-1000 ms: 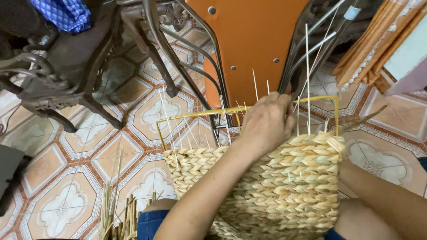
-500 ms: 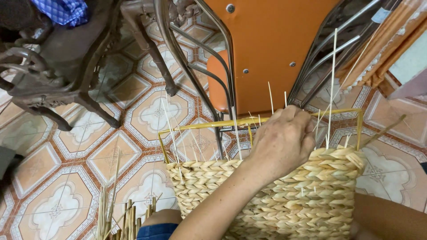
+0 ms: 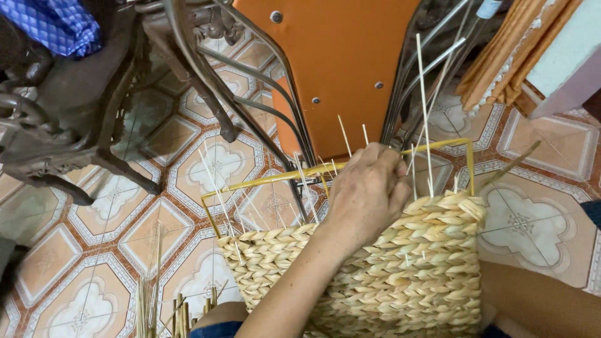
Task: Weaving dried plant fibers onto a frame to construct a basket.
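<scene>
Left hand (image 3: 366, 194) curled over top edge of woven basket (image 3: 375, 275), fingers bunched shut, looks like pinching braid strand at rim, though exact strand hidden under knuckles. Basket sits straight below grip, rim running left-right. Thin upright stakes (image 3: 424, 112) poke up just right of fingers, yellow wire frame (image 3: 269, 180) just beyond. Right hand out of view behind basket, only forearm (image 3: 538, 300) shows, so left nearer.

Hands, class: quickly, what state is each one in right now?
Left hand: fingers curled, closed at the top edge of the woven basket, among its upright stakes.
Right hand: hidden behind the basket; cannot be told.
</scene>
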